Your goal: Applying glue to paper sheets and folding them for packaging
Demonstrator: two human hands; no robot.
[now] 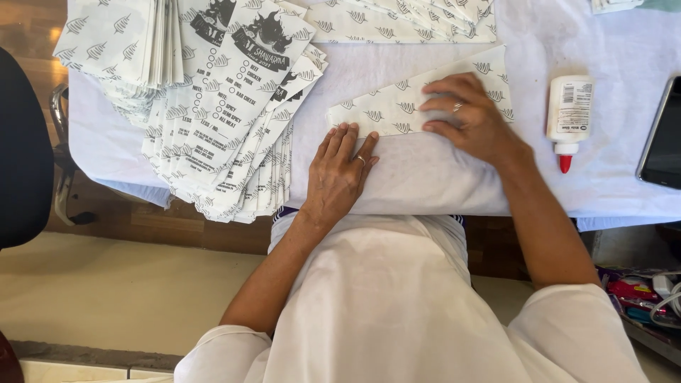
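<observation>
A white paper sheet [397,106] printed with small leaf marks lies folded on the white-covered table [624,163]. My left hand [339,174] rests flat with its fingertips on the sheet's lower left edge. My right hand [472,117] presses down on the sheet's right part, fingers spread over the fold. Both hands wear a ring. Neither hand grips anything; they lie flat on the paper.
A fanned stack of printed paper bags [227,106] lies at the left, more sheets [404,18] at the top. A white glue bottle [568,117] with a red tip lies right of my hand, beside a dark phone [663,138]. A black chair [21,149] stands far left.
</observation>
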